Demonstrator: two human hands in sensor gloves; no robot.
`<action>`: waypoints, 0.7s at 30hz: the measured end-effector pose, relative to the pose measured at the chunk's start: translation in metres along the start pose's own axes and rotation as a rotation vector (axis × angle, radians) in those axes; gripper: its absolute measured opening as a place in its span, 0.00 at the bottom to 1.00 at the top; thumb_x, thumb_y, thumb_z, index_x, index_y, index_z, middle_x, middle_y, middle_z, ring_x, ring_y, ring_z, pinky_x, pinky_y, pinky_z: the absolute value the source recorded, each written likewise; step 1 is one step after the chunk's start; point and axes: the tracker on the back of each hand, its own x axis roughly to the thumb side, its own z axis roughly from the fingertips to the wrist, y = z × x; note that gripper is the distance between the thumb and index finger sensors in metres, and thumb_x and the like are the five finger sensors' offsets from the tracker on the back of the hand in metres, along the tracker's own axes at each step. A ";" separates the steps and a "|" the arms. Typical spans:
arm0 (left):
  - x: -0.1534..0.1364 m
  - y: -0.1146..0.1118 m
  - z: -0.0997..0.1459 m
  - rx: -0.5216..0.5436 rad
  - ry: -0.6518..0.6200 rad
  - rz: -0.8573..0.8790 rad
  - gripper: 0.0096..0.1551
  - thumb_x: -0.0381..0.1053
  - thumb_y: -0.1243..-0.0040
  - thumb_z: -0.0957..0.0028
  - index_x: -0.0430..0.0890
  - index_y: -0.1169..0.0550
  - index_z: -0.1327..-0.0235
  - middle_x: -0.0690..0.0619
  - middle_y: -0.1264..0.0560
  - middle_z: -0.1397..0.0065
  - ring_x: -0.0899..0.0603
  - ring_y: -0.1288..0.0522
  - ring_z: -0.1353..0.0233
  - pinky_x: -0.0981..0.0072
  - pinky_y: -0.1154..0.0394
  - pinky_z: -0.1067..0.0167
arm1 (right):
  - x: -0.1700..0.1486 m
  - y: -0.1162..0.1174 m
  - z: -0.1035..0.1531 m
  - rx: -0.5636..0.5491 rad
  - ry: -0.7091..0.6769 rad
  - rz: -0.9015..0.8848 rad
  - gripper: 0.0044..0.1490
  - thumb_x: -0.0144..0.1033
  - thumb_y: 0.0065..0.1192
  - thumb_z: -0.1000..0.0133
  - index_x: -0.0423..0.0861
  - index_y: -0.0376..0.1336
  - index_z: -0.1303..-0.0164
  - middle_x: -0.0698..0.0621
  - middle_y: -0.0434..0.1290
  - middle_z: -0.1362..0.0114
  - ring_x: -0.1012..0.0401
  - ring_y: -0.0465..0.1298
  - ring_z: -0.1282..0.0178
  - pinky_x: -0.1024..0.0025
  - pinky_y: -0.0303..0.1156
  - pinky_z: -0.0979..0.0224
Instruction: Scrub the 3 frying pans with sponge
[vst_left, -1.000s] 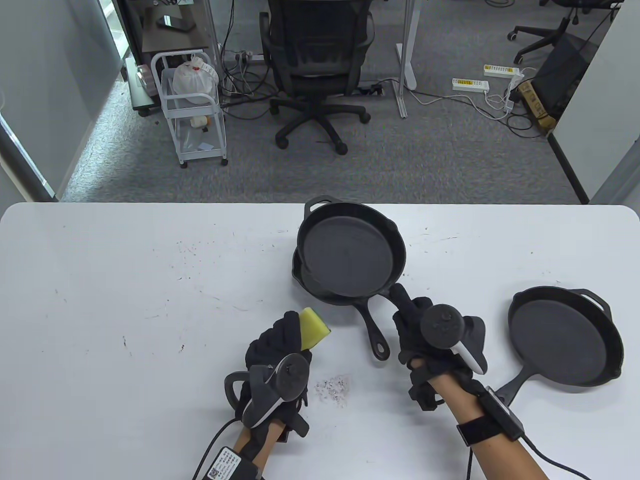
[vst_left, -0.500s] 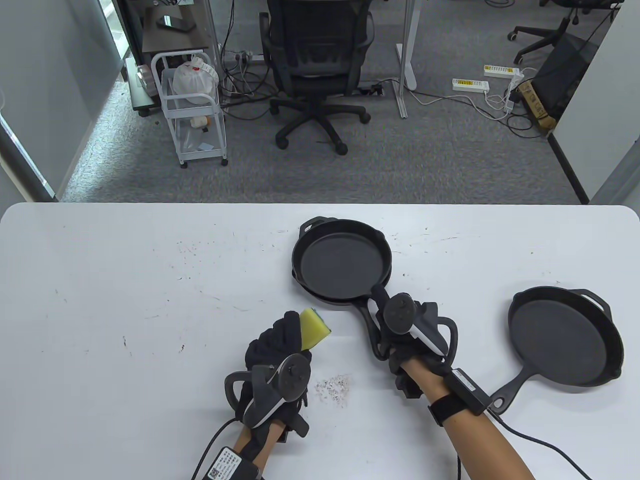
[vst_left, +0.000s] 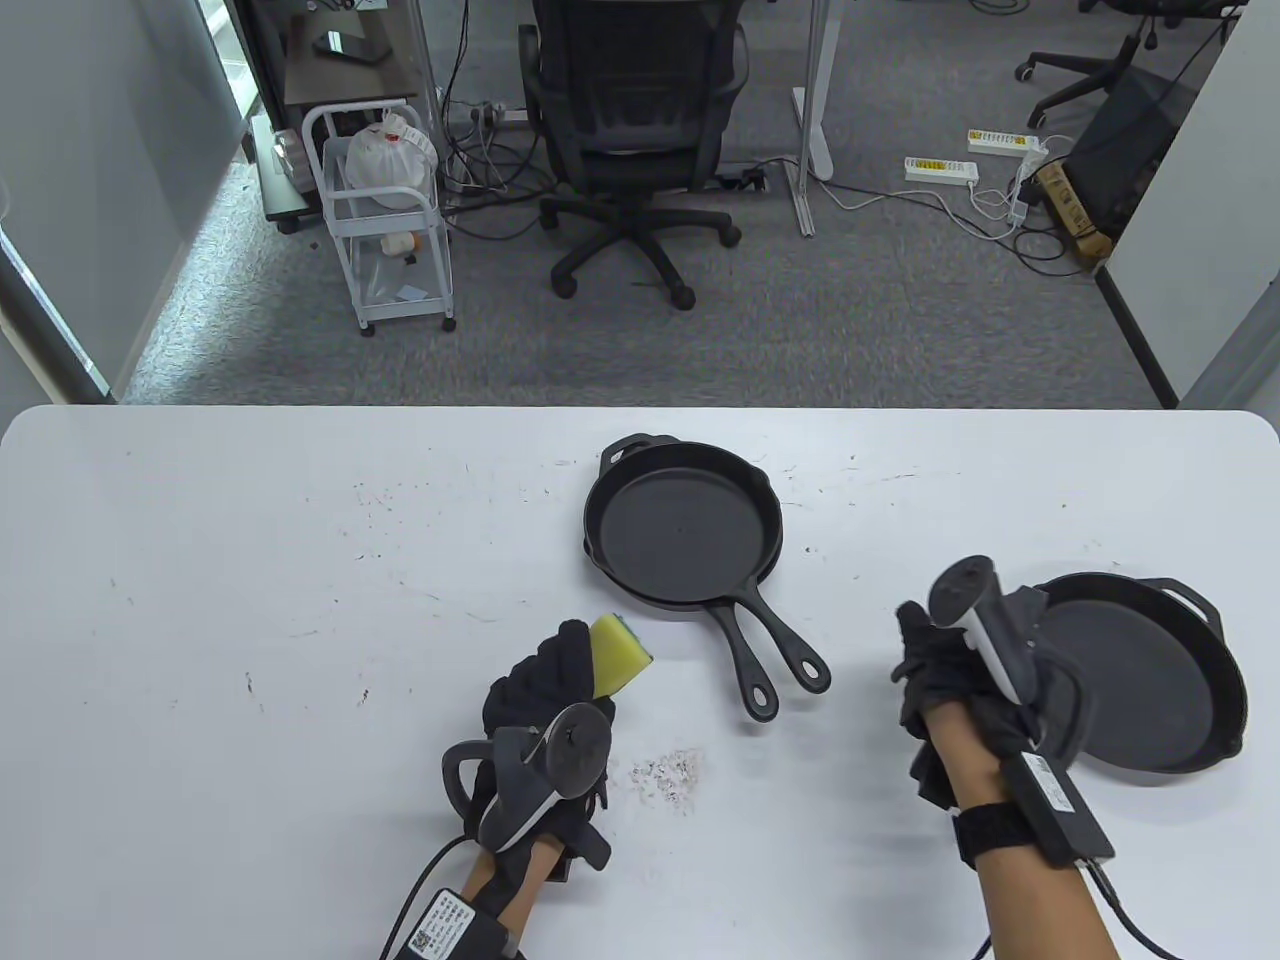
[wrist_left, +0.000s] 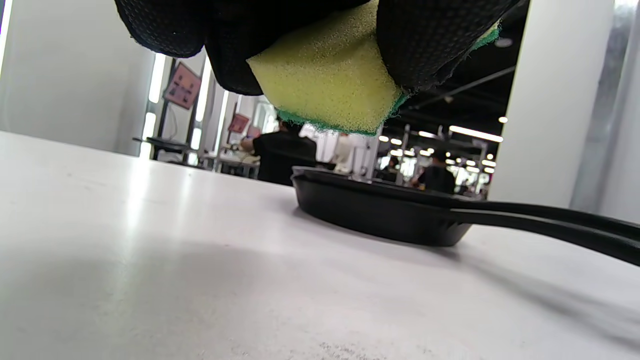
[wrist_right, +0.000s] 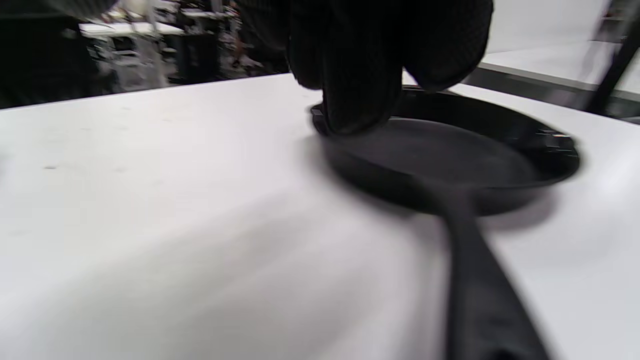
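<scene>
So the left hand (vst_left: 545, 690) sits low over the white table (vst_left: 250, 600), knuckles up with the tracker on its back, fingers curled round a yellow sponge with a green scrub layer (vst_left: 618, 655) that pokes out past the fingertips toward the pans. In the left wrist view the sponge (wrist_left: 330, 80) hangs clear of the tabletop, pinched between gloved fingers (wrist_left: 435, 40). Just beyond it are two black cast-iron frying pans stacked one inside the other (vst_left: 683, 522), their handles splayed toward the person. The right hand (vst_left: 950, 670) is off to the right, turned on edge beside the third black cast-iron frying pan (vst_left: 1150, 680), its tracker overlapping the pan's left rim. Its fingers look loosely curled and hold nothing; the right wrist view is blurry, showing them above the pan (wrist_right: 450, 155).
</scene>
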 end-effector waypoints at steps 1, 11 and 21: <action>0.001 0.002 0.001 0.011 -0.003 -0.001 0.49 0.57 0.37 0.46 0.45 0.42 0.13 0.42 0.31 0.17 0.34 0.28 0.23 0.34 0.33 0.28 | -0.013 -0.002 -0.001 -0.015 0.028 0.018 0.52 0.72 0.56 0.57 0.43 0.70 0.36 0.44 0.83 0.41 0.50 0.88 0.59 0.47 0.80 0.48; 0.006 0.009 0.006 0.034 -0.032 0.040 0.49 0.57 0.37 0.46 0.45 0.42 0.13 0.42 0.31 0.17 0.34 0.28 0.23 0.34 0.33 0.27 | -0.070 0.051 -0.015 0.097 0.276 0.036 0.54 0.73 0.62 0.60 0.36 0.73 0.44 0.46 0.91 0.60 0.56 0.94 0.76 0.53 0.87 0.64; 0.000 0.009 0.004 0.026 -0.009 0.060 0.50 0.57 0.36 0.46 0.44 0.42 0.14 0.42 0.31 0.18 0.34 0.28 0.23 0.34 0.33 0.28 | -0.083 0.068 -0.026 0.086 0.276 -0.084 0.43 0.56 0.71 0.53 0.33 0.69 0.43 0.58 0.89 0.70 0.64 0.90 0.89 0.60 0.88 0.74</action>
